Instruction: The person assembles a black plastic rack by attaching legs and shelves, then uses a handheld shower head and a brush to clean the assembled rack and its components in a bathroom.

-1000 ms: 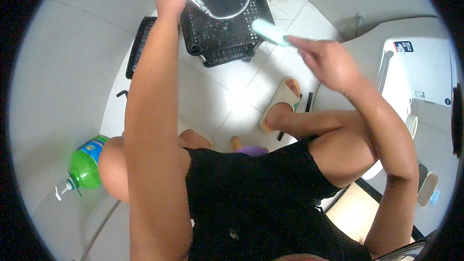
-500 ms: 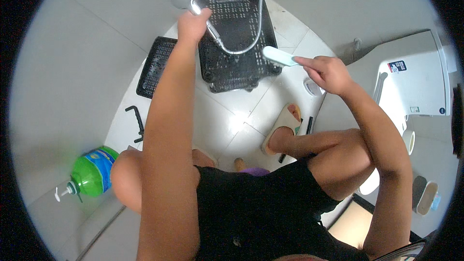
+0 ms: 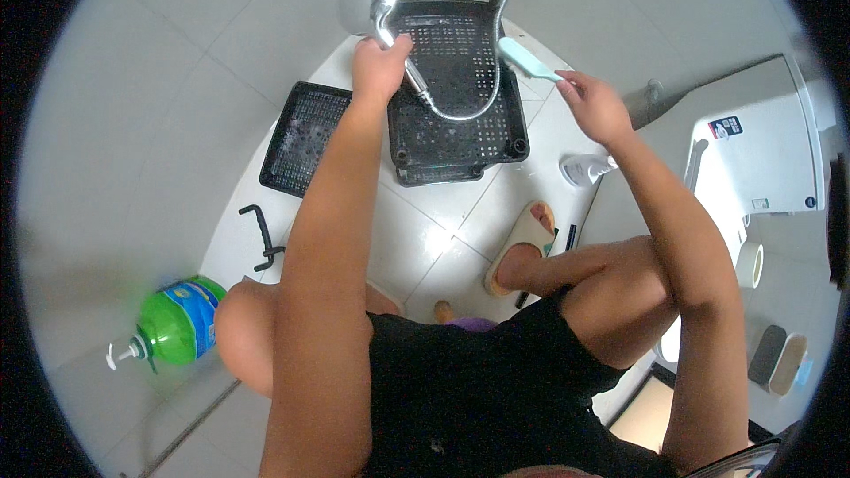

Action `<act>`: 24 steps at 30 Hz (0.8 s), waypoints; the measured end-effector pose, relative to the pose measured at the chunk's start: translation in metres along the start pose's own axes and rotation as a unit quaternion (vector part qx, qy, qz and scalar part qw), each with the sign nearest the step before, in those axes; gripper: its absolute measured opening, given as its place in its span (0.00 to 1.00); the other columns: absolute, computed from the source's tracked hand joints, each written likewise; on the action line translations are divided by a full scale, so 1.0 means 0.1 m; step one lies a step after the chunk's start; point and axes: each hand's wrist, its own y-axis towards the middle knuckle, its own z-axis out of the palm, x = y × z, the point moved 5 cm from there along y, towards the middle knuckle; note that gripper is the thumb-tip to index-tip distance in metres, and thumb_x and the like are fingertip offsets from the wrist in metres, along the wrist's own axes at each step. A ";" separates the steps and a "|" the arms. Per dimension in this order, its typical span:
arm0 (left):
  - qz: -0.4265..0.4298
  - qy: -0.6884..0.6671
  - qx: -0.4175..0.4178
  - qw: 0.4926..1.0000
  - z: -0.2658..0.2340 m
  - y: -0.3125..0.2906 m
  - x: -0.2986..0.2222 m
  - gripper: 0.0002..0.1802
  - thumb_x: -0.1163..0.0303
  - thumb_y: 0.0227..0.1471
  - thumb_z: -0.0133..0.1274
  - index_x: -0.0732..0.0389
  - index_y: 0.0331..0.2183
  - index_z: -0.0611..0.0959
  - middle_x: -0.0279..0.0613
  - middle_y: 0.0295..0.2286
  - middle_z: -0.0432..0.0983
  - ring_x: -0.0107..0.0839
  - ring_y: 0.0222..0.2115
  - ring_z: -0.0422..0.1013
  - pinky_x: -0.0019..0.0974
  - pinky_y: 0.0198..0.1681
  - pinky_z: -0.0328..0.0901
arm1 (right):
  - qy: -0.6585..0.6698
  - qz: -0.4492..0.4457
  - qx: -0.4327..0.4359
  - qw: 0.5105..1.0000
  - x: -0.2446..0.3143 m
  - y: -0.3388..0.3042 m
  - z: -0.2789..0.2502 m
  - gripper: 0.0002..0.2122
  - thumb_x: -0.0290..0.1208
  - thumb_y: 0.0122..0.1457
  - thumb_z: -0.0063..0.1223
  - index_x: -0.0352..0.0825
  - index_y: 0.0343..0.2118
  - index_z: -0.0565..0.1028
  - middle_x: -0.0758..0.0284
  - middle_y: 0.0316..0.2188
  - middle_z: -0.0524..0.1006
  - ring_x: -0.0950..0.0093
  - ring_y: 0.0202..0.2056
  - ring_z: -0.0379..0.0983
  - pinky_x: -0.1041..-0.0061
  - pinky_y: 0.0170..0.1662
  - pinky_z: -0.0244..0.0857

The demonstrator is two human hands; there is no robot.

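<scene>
My left hand (image 3: 377,71) is wrapped round the handle of a chrome shower head (image 3: 382,11), whose hose (image 3: 498,44) loops over a black perforated plastic rack (image 3: 438,128). The rack stands against the far wall, with two dark uprights behind it. In my right hand (image 3: 595,104) is the handle end of a pale mint brush (image 3: 526,59). Its head points up and left, beside the rack's right edge; the bristle side is hard to make out. A separate black perforated tray (image 3: 301,137) lies on the floor, left of the rack and partly behind my left forearm.
A clear bottle (image 3: 584,170) stands on the floor below my right hand. A black bent part (image 3: 262,237) lies at left, near a green pump bottle (image 3: 181,323). A white appliance (image 3: 761,142) takes up the right side. My sandalled foot (image 3: 524,248) rests on white tiles.
The brush has swung from nearly level to a steeper slant, moving up and slightly right with my right hand. The whole view has shifted; my left hand still grips the shower head.
</scene>
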 end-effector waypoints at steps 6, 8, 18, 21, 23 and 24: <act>0.011 0.004 -0.020 1.000 0.07 0.04 0.07 0.26 0.52 0.49 0.58 0.72 0.30 0.85 0.62 0.32 0.81 0.55 0.38 0.77 0.49 0.47 0.68 | -0.012 0.160 0.080 0.984 -1.06 0.04 0.03 0.18 0.42 0.62 0.54 0.31 0.44 0.82 0.52 0.40 0.83 0.54 0.42 0.81 0.59 0.48 0.72; 0.030 -0.004 -0.034 0.999 0.08 -0.03 -0.10 0.24 0.55 0.49 0.58 0.72 0.28 0.84 0.56 0.25 0.81 0.51 0.31 0.79 0.48 0.41 0.70 | -0.017 0.149 0.142 0.978 -1.41 -0.09 0.11 0.18 0.40 0.58 0.56 0.31 0.44 0.83 0.53 0.38 0.84 0.57 0.40 0.81 0.60 0.48 0.73; -0.006 0.113 -0.037 0.993 -0.15 0.08 0.11 0.38 0.44 0.49 0.57 0.77 0.38 0.84 0.67 0.39 0.81 0.60 0.45 0.77 0.50 0.52 0.66 | -0.108 -0.027 0.320 0.941 -0.71 -0.47 0.72 0.16 0.35 0.60 0.56 0.36 0.49 0.81 0.56 0.45 0.82 0.59 0.47 0.79 0.62 0.53 0.71; 0.003 0.083 -0.068 0.994 -0.44 0.21 0.29 0.33 0.48 0.51 0.57 0.75 0.38 0.85 0.62 0.36 0.82 0.51 0.41 0.78 0.48 0.48 0.67 | -0.157 -0.109 0.417 0.888 -0.22 -0.67 1.14 0.16 0.37 0.61 0.56 0.39 0.51 0.79 0.58 0.44 0.83 0.57 0.47 0.79 0.59 0.52 0.71; -0.008 0.044 -0.073 0.996 -0.38 0.19 0.37 0.27 0.52 0.54 0.57 0.71 0.39 0.86 0.57 0.33 0.83 0.46 0.38 0.80 0.47 0.44 0.69 | -0.179 -0.167 0.448 0.860 -0.03 -0.86 1.32 0.18 0.39 0.62 0.56 0.43 0.55 0.77 0.58 0.46 0.82 0.57 0.49 0.78 0.59 0.54 0.70; -0.023 0.043 -0.046 0.998 -0.26 0.14 0.29 0.28 0.52 0.54 0.57 0.71 0.42 0.85 0.59 0.36 0.83 0.47 0.40 0.80 0.47 0.46 0.69 | -0.186 -0.190 0.464 0.845 -0.01 -0.96 1.38 0.19 0.40 0.63 0.56 0.44 0.56 0.76 0.57 0.47 0.82 0.57 0.49 0.78 0.59 0.55 0.70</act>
